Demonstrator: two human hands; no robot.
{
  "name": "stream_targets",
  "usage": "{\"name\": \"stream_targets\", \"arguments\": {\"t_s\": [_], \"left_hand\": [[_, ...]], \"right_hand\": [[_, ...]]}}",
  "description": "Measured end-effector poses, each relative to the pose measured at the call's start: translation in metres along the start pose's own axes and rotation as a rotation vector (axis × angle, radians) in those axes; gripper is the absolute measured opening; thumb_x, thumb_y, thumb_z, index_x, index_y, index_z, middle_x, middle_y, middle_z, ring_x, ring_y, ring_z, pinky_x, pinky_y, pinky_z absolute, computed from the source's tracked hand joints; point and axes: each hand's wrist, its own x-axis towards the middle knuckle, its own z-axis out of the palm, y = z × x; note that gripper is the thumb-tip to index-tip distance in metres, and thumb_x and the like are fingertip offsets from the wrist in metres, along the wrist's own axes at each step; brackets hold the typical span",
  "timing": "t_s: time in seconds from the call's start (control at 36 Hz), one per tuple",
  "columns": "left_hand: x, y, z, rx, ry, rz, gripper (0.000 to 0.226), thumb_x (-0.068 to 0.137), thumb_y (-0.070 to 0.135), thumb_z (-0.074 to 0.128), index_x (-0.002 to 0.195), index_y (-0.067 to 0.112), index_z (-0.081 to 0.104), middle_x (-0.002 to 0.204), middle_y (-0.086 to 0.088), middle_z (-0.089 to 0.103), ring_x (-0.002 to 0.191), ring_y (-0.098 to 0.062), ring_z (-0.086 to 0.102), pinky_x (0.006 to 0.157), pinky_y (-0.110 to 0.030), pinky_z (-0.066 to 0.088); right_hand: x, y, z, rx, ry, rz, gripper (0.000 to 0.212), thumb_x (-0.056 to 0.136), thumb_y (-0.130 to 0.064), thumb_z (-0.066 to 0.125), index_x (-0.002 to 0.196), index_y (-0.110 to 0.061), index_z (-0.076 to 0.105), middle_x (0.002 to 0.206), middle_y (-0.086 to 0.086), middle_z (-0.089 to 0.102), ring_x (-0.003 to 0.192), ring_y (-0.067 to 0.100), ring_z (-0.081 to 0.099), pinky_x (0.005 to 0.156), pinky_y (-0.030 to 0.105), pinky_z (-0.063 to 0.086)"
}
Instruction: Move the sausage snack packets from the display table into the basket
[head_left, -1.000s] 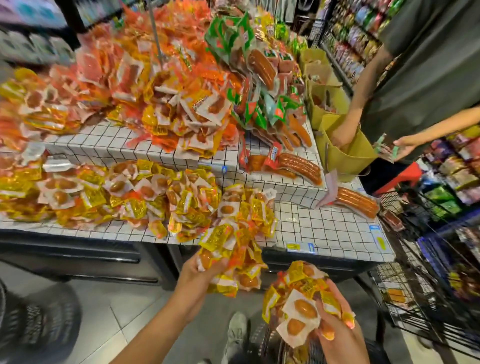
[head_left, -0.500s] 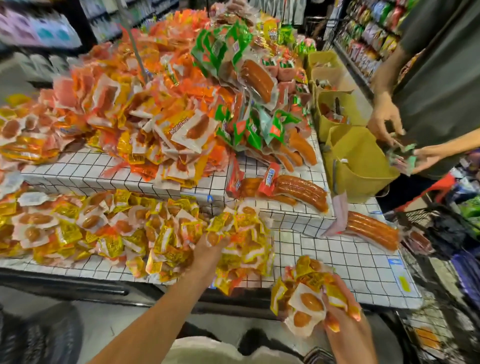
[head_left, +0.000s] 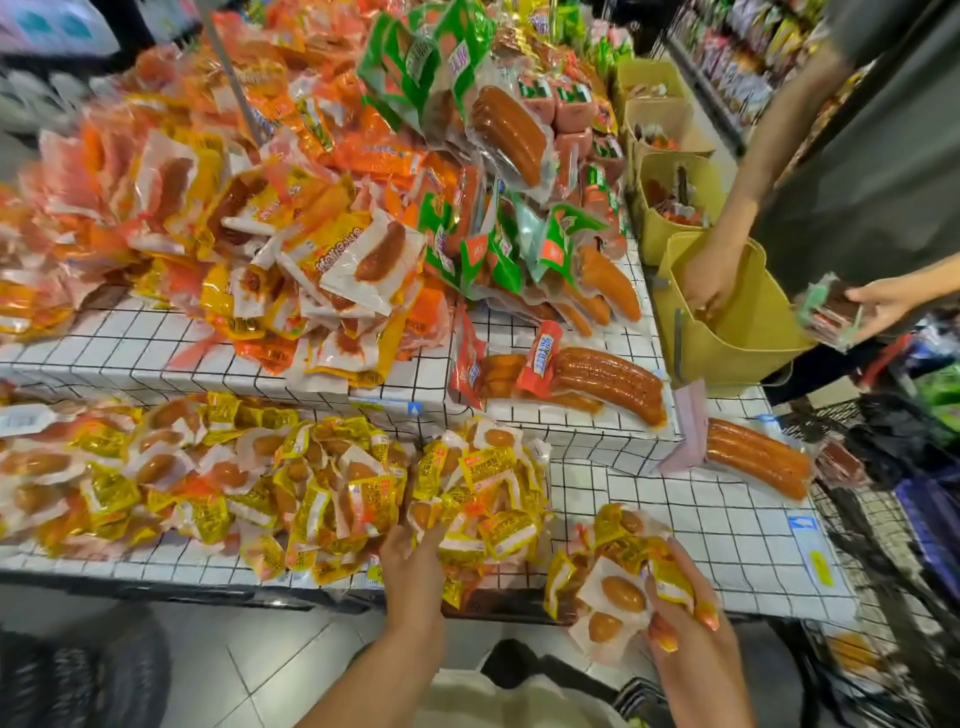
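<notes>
Two hands work at the front edge of the desk (head_left: 727, 525), a white grid-patterned display stepped in two tiers. Her left hand (head_left: 413, 564) reaches into the heap of yellow sausage snack packets (head_left: 322, 488) on the lower tier, its grip spread with straight fingers resting on the packets at the heap's near right corner. To the right of that heap, the right hand (head_left: 685, 618) holds a bunch of packets (head_left: 613, 577) just over the desk's front edge, its grip curled round them with orange-painted nails showing. Behind the heap, on the upper tier, lies a mound of orange packets (head_left: 270, 208), with green-labelled sausage packs (head_left: 478, 156) to its right. Long sausage packs (head_left: 602, 379) lie right of the heap. Further right, another person (head_left: 872, 156) has a hand in a yellow bag (head_left: 737, 332). No basket is clearly made out; the lower corners are blurred
</notes>
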Motion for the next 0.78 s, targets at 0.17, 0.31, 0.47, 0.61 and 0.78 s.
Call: {"name": "stream_targets", "arguments": {"t_s": [0.17, 0.31, 0.47, 0.61, 0.78], "left_hand": [[-0.032, 0.007, -0.021, 0.333, 0.008, 0.401, 0.048, 0.088, 0.018, 0.075, 0.116, 0.051, 0.053, 0.139, 0.008, 0.042, 0.128, -0.012, 0.041, 0.097, -0.036, 0.039], [0.014, 0.011, -0.039, 1.043, 0.016, 0.946, 0.094, 0.076, 0.069, 0.067, 0.155, 0.031, 0.033, 0.169, -0.005, 0.000, 0.155, -0.030, -0.006, 0.121, -0.053, 0.005], [0.075, 0.009, -0.027, 1.464, -0.054, 0.909, 0.109, 0.069, 0.096, 0.040, 0.158, 0.036, 0.025, 0.167, -0.018, -0.011, 0.151, -0.046, -0.017, 0.113, -0.077, 0.006], [0.090, 0.009, -0.012, 1.551, -0.061, 0.905, 0.111, 0.067, 0.093, 0.043, 0.158, 0.031, 0.029, 0.166, -0.023, -0.010, 0.150, -0.051, -0.015, 0.112, -0.076, 0.002], [0.081, 0.009, -0.023, 1.497, 0.011, 1.023, 0.105, 0.073, 0.091, 0.046, 0.157, 0.029, 0.032, 0.168, -0.017, -0.002, 0.153, -0.047, -0.007, 0.115, -0.074, 0.007]], "right_hand": [[0.013, 0.000, 0.008, 0.007, -0.014, -0.005, 0.063, 0.070, -0.001, 0.073, 0.131, -0.019, 0.066, 0.119, 0.015, 0.073, 0.102, 0.028, 0.073, 0.074, 0.035, 0.061], [0.030, -0.005, 0.018, -0.010, 0.009, 0.011, 0.058, 0.080, 0.003, 0.071, 0.131, -0.026, 0.066, 0.115, 0.009, 0.076, 0.107, 0.029, 0.073, 0.084, 0.043, 0.058], [0.054, -0.018, 0.015, 0.067, -0.153, 0.030, 0.054, 0.085, -0.003, 0.069, 0.132, -0.029, 0.066, 0.123, 0.009, 0.073, 0.110, 0.025, 0.072, 0.072, 0.032, 0.063], [0.088, -0.004, 0.013, -0.130, -0.141, -0.011, 0.051, 0.091, -0.007, 0.068, 0.136, -0.030, 0.062, 0.126, 0.003, 0.072, 0.100, 0.011, 0.074, 0.063, 0.019, 0.057], [0.114, 0.038, 0.003, -0.649, 0.014, -0.303, 0.053, 0.085, -0.017, 0.081, 0.131, -0.020, 0.054, 0.121, 0.010, 0.062, 0.102, 0.012, 0.064, 0.085, 0.026, 0.057]]}}
